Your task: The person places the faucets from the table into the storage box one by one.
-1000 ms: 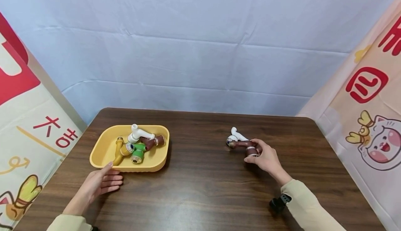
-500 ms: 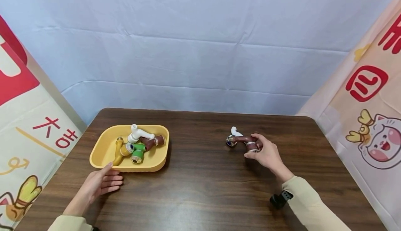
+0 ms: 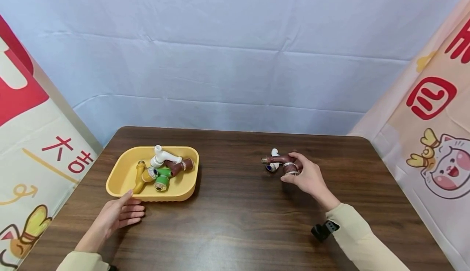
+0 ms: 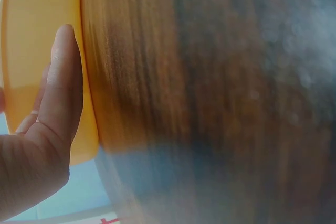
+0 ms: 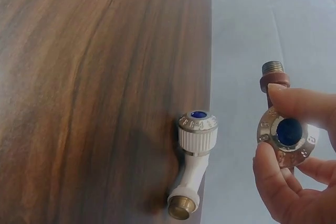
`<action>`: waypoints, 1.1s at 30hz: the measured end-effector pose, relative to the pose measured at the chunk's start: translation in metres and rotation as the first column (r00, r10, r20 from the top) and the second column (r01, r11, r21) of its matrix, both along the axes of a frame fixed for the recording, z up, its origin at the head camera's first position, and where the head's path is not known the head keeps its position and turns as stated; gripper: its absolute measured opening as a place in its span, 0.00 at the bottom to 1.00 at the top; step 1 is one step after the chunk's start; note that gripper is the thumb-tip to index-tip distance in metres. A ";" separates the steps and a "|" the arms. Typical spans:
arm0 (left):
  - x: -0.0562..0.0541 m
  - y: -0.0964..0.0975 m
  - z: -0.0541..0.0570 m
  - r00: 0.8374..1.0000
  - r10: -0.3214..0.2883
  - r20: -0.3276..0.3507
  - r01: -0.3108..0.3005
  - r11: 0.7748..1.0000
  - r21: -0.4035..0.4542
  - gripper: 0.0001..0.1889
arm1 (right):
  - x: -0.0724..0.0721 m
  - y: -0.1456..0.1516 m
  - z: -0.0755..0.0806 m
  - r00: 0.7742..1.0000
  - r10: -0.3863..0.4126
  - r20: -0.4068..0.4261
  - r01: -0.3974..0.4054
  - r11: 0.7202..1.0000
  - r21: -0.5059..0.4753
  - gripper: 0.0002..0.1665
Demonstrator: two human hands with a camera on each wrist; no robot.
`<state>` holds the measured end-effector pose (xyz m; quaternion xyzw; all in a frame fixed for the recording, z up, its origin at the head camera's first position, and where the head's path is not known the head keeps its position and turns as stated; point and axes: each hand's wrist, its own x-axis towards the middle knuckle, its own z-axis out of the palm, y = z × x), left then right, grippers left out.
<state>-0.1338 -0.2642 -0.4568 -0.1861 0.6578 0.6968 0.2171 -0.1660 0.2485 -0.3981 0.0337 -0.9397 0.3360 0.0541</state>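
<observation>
My right hand grips a brown faucet by its round handle, thumb and fingers around it. In the right wrist view this faucet shows a metal cap with a blue centre and a threaded end. A white faucet lies on the table beside it, partly covered by the brown one in the head view. My left hand is at the near side of a yellow tray, thumb on the rim and fingers straight. The left wrist view shows those fingers along the tray wall.
Inside the tray lie a white faucet, a brown faucet, a green faucet and a yellow faucet. The dark wooden table ends at a pale cloth backdrop. Printed cloths hang at both sides.
The brown faucet has risen off the white one and shifted slightly left in my right hand, its threaded end swinging up. My left hand and the tray stay in place.
</observation>
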 end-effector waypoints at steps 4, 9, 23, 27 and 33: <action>0.000 0.001 0.001 1.000 0.003 0.007 -0.003 1.000 0.002 0.31 | 0.000 -0.003 0.003 1.000 0.014 -0.009 -0.014 1.000 -0.004 0.41; 0.001 0.001 0.002 1.000 0.000 0.001 0.000 1.000 -0.002 0.31 | -0.001 -0.008 0.004 1.000 0.021 -0.019 -0.022 1.000 -0.018 0.41; 0.002 0.002 0.003 1.000 -0.007 -0.010 0.007 1.000 -0.009 0.31 | -0.006 -0.021 0.006 0.999 0.039 -0.037 -0.041 0.998 -0.051 0.41; 0.002 0.002 0.003 1.000 -0.006 -0.007 0.006 1.000 -0.008 0.30 | -0.007 -0.026 0.006 0.999 0.042 -0.034 -0.043 0.998 -0.053 0.42; 0.002 0.002 0.003 1.000 -0.006 0.000 0.006 1.000 -0.007 0.31 | -0.009 -0.032 0.007 0.999 0.042 -0.008 -0.043 0.997 -0.068 0.42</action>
